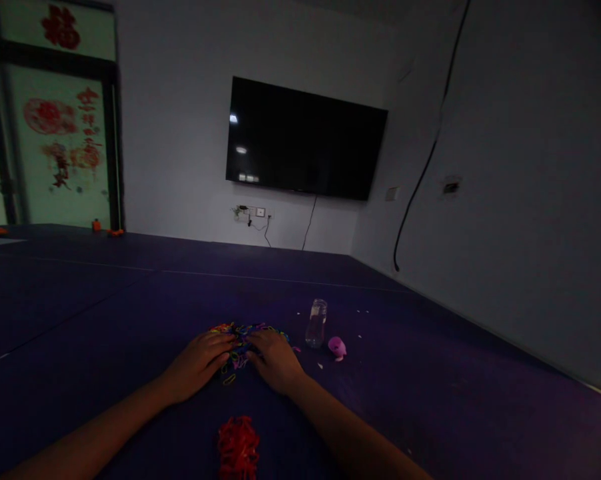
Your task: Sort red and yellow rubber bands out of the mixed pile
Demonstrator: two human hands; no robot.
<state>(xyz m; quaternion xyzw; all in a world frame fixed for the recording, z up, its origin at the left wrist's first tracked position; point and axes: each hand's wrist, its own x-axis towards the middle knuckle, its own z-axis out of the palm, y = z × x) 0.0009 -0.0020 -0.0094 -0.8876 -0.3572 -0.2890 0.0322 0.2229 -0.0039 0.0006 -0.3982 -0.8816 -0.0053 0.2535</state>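
Note:
A pile of small multicoloured rubber bands (240,341) lies on the dark blue table (145,320) in front of me. My left hand (200,363) rests on the pile's left side, fingers stretched out over the bands. From the right, my right hand (275,360) lies over the same pile, its fingers also extended. Neither hand is closed round anything. Nearer to me, between my forearms, sits a separate heap of red bands (238,448). One loose yellowish band (229,379) lies just below the multicoloured pile.
Right of my right hand stand a clear bottle (316,325) without a cap and a small pink-purple object (337,347), perhaps its lid. White scraps (320,365) are scattered nearby. A black cable (415,193) hangs on the right wall; a television (305,140) is mounted ahead.

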